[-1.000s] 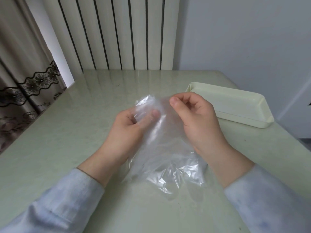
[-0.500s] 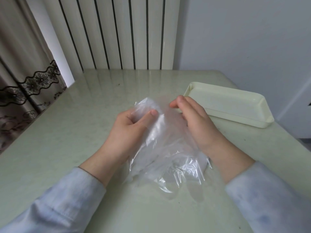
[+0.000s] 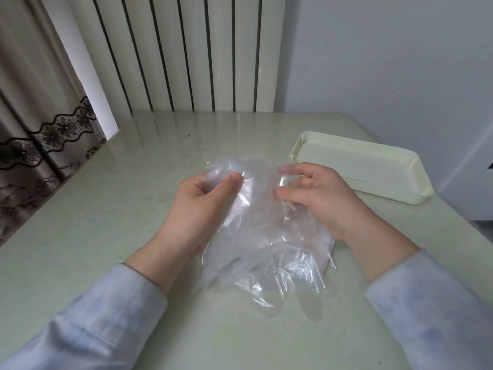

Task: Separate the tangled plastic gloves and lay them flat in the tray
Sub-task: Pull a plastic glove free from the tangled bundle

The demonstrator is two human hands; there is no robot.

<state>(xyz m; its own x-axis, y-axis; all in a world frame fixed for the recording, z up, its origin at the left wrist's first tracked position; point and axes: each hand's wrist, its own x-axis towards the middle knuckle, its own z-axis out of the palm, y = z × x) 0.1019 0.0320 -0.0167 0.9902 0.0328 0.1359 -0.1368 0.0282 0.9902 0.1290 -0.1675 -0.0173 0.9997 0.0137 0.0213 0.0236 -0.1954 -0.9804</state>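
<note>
Head view: left hand (image 3: 202, 201) and right hand (image 3: 320, 193) are each pinching clear crumpled plastic gloves (image 3: 261, 252), not yet separated; the cream rectangular plastic tray (image 3: 386, 194) is holding none.

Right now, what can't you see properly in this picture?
All in the head view:
1. How many plastic gloves there are: the clear layers overlap in one crumpled bundle.
2. Fingers of the left hand: mostly behind the plastic, only the thumb shows plainly.
3. Fingertips of the right hand: blurred.
4. Both sleeves: cut off by the bottom edge.
</note>
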